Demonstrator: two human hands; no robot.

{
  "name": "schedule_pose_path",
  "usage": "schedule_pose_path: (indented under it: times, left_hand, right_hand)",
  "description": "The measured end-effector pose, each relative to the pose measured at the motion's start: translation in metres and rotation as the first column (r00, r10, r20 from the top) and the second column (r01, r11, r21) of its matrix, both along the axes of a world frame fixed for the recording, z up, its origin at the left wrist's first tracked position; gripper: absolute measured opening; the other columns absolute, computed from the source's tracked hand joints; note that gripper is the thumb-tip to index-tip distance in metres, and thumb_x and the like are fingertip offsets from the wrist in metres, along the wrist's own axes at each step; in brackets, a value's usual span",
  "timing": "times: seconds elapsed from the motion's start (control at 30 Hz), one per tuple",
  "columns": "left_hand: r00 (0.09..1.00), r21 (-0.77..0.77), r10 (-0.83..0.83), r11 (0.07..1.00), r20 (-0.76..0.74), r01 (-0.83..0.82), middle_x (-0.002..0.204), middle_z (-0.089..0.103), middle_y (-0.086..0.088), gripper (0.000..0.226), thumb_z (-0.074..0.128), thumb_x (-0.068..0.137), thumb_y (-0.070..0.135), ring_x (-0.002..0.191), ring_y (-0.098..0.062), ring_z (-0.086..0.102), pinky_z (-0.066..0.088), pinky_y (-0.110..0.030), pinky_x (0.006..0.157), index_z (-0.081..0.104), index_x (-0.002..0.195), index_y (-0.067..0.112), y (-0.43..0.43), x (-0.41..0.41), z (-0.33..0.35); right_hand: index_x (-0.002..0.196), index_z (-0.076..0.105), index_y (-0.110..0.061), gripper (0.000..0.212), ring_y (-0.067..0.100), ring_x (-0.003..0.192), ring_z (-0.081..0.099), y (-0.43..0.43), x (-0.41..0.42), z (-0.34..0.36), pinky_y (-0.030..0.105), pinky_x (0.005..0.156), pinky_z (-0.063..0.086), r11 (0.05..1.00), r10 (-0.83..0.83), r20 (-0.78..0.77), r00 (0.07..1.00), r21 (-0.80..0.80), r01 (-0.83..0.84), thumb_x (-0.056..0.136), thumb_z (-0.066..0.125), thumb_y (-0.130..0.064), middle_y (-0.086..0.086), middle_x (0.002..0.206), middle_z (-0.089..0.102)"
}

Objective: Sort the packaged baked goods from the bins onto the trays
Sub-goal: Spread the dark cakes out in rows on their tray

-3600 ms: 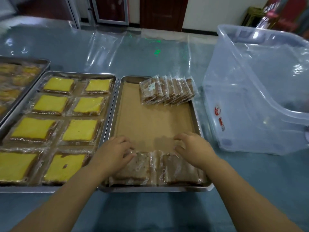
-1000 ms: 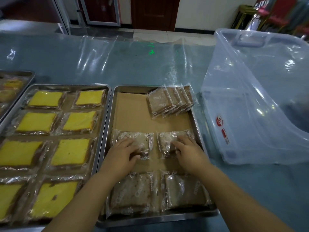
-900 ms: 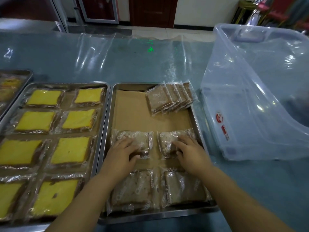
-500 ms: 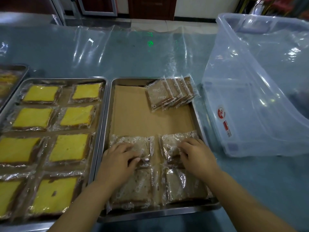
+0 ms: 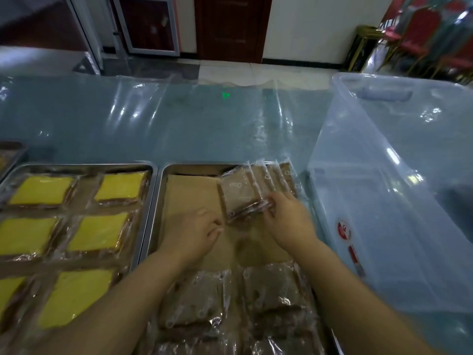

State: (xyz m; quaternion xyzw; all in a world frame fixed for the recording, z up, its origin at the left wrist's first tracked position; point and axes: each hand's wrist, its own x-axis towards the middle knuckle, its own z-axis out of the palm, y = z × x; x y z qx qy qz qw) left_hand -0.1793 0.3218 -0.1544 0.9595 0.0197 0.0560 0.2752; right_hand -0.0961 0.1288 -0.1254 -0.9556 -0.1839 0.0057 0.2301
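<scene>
Centre tray [image 5: 153, 213], paper liner [image 5: 189, 196] bare through the middle. Leaning row of brown packets [image 5: 239, 193] sits in the tray's upper right corner, overlapped like shingles, with the front packet facing the camera. Right hand [image 5: 288, 222] is at the lower right edge of that front packet, fingertips [image 5: 268, 207] on its wrapper. It's motion-blurred, so I can't tell whether it's a pinch or just contact. Left hand [image 5: 194, 234] is over bare liner just left of the row's lower left corner. Its fingers are loosely curled with nothing in them, and I can't tell if it touches the packet. Two flat brown packets lie side by side at the bottom of the same tray, left one [image 5: 197, 298] and right one [image 5: 271, 288], partly under the forearms, with more wrapper visible below them at the frame edge. Left tray [image 5: 76, 166] abuts the centre one and is filled with wrapped yellow cakes [image 5: 41, 189] in two columns. Edge of a third tray [image 5: 11, 152] at far left. Clear plastic bin [image 5: 384, 201] is tilted at frame right, just beside the centre tray. Table [image 5: 179, 124] is covered in clear film.
</scene>
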Motion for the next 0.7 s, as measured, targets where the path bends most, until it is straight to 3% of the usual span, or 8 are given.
schedule_pose_path:
  times: [0.17, 0.3, 0.4, 0.47, 0.57, 0.7]
  left_hand:
    - [0.999, -0.010, 0.033, 0.999, -0.029, -0.033, 0.111, 0.058, 0.006, 0.020, 0.058, 0.088, 0.034, 0.088, -0.007, 0.049, 0.036, -0.017, 0.069, 0.060, 0.107, 0.026, 0.013, 0.061, -0.002]
    - [0.992, -0.036, 0.076, 0.996, -0.101, -0.080, 0.127, 0.052, 0.003, 0.045, 0.062, 0.086, 0.038, 0.114, -0.015, 0.049, 0.036, -0.023, 0.085, 0.050, 0.127, 0.024, 0.019, 0.095, -0.009]
    - [0.976, -0.055, 0.118, 0.990, -0.185, -0.131, 0.146, 0.036, -0.004, 0.067, 0.062, 0.086, 0.039, 0.134, -0.024, 0.033, 0.029, -0.035, 0.107, 0.033, 0.142, 0.018, 0.020, 0.110, -0.012]
    - [0.964, -0.066, 0.103, 0.990, -0.247, -0.122, 0.152, 0.028, -0.002, 0.076, 0.061, 0.086, 0.040, 0.139, -0.026, 0.023, 0.022, -0.039, 0.112, 0.022, 0.147, 0.019, 0.021, 0.116, -0.015]
    - [0.956, -0.090, 0.059, 0.992, -0.288, -0.089, 0.149, 0.033, -0.001, 0.071, 0.063, 0.085, 0.040, 0.134, -0.023, 0.031, 0.030, -0.037, 0.109, 0.029, 0.144, 0.021, 0.023, 0.118, -0.019]
    - [0.971, -0.050, 0.093, 0.993, -0.222, -0.106, 0.126, 0.047, 0.001, 0.059, 0.070, 0.077, 0.042, 0.115, -0.017, 0.041, 0.035, -0.028, 0.089, 0.044, 0.128, 0.026, 0.024, 0.112, -0.018]
  right_hand:
    - [0.118, 0.052, -0.013, 0.029, 0.025, 0.105, 0.052, 0.017, 0.042, -0.006, 0.037, 0.085, 0.046, 0.988, -0.135, -0.118, 0.984, -0.085, 0.126, 0.092, 0.051, -0.027, 0.005, 0.122, 0.051]
    - [0.114, 0.053, -0.016, 0.031, 0.026, 0.102, 0.055, 0.021, 0.058, -0.014, 0.041, 0.086, 0.049, 0.966, -0.226, -0.204, 0.953, -0.173, 0.192, 0.090, 0.055, -0.035, 0.005, 0.119, 0.053]
    - [0.105, 0.055, -0.019, 0.029, 0.023, 0.092, 0.057, 0.019, 0.060, -0.021, 0.037, 0.079, 0.050, 0.954, -0.275, -0.207, 0.939, -0.181, 0.239, 0.087, 0.060, -0.041, 0.002, 0.107, 0.059]
    - [0.100, 0.055, -0.021, 0.027, 0.021, 0.087, 0.057, 0.017, 0.061, -0.024, 0.037, 0.078, 0.051, 0.953, -0.275, -0.197, 0.941, -0.184, 0.240, 0.086, 0.061, -0.043, -0.001, 0.102, 0.059]
    - [0.098, 0.059, -0.022, 0.021, 0.022, 0.087, 0.059, 0.015, 0.063, -0.028, 0.040, 0.078, 0.053, 0.957, -0.262, -0.210, 0.942, -0.182, 0.226, 0.087, 0.062, -0.040, -0.001, 0.102, 0.059]
    - [0.093, 0.057, -0.028, 0.009, 0.019, 0.083, 0.059, 0.012, 0.061, -0.032, 0.040, 0.075, 0.053, 0.972, -0.233, -0.220, 0.947, -0.079, 0.220, 0.088, 0.061, -0.034, -0.003, 0.097, 0.059]
